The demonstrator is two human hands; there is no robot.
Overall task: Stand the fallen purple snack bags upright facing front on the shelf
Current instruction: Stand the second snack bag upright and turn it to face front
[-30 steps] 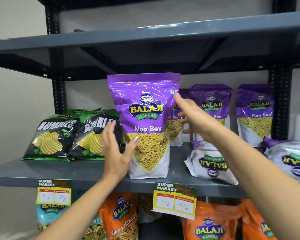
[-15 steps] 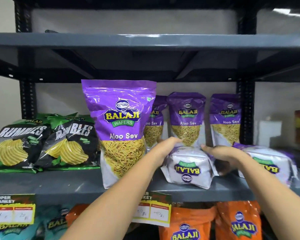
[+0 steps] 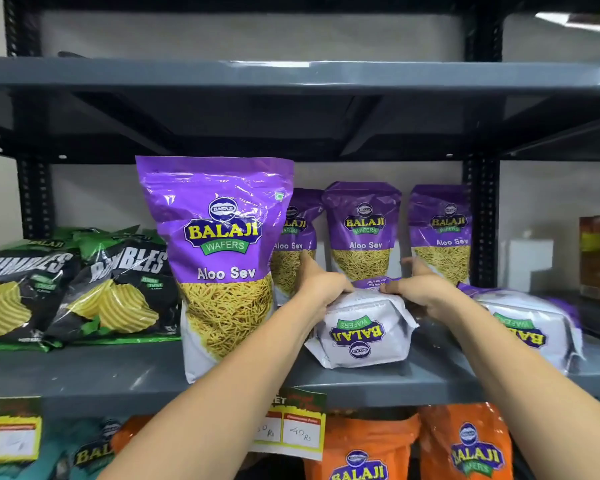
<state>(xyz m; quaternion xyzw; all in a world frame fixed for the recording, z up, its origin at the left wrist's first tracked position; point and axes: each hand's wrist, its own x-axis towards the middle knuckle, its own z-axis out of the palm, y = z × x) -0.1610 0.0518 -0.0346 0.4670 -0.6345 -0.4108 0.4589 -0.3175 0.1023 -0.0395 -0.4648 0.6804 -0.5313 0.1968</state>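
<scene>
Both hands (image 3: 371, 289) around fallen purple bag (image 3: 361, 336).

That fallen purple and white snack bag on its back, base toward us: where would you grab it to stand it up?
Probably by its two long sides, near the purple top end at the back. The fallen purple and white foil snack bag lies with its flat white base forward, logo upside down. The left hand and right hand flank it there, ready to tip it upright.

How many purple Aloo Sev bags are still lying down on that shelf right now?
2. One fallen bag lies at the shelf front, with the left hand and right hand on it. The other fallen bag lies to its right. Others may be hidden.
</scene>
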